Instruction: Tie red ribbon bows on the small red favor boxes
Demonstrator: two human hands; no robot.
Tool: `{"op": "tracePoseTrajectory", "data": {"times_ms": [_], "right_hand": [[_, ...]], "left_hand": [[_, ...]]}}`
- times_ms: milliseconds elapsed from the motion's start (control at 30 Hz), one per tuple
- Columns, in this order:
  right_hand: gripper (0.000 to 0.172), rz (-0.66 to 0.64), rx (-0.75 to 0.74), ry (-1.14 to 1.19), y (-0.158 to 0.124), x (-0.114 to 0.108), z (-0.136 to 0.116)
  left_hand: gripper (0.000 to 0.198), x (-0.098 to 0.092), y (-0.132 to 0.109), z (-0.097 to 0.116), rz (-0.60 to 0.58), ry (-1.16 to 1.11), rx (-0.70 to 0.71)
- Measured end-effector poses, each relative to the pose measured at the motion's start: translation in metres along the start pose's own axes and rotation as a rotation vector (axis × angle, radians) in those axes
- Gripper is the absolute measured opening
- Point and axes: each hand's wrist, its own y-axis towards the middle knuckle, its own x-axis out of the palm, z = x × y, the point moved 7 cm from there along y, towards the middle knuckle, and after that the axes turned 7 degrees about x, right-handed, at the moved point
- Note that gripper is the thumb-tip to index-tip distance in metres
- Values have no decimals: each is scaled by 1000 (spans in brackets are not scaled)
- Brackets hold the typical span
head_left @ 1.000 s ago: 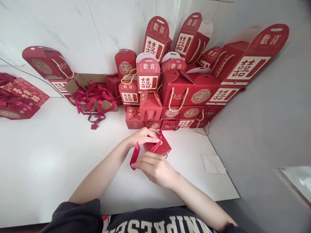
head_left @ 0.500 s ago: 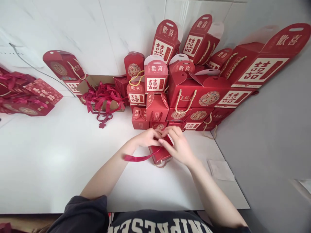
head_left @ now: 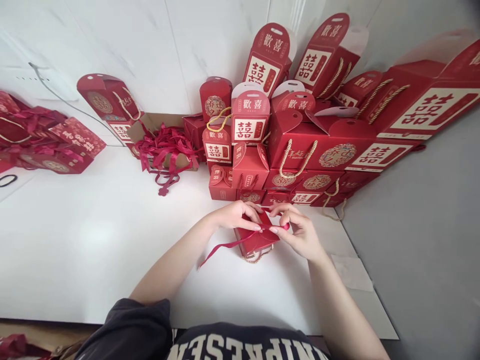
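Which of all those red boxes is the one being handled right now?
The small red box alone on the white table, apart from the stack. Left hand and right hand pinch its ribbon.

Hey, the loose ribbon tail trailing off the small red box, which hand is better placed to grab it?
Probably the left hand: the ribbon tail trails from the small red box on its side. The right hand already pinches the other end.

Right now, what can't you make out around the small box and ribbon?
Head view only:
- small red box: its top is hidden by the left hand and right hand.
- ribbon: any knot is hidden behind fingers.
- gold cord: mostly under the box.
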Motion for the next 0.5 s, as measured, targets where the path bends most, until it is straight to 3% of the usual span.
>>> {"op": "tracePoseTrajectory", "data": {"times_ms": [100, 233, 500], "right_hand": [[29, -25, -69, 3, -10, 7, -12], [22, -178, -140, -98, -24, 26, -20], [23, -170, -85, -106, -35, 28, -14]], "left_hand": [[13, -2, 0, -3, -18, -30, 28], [14, -6, 1, -9, -21, -63, 36], [15, -5, 3, -6, 14, -36, 60]]}}
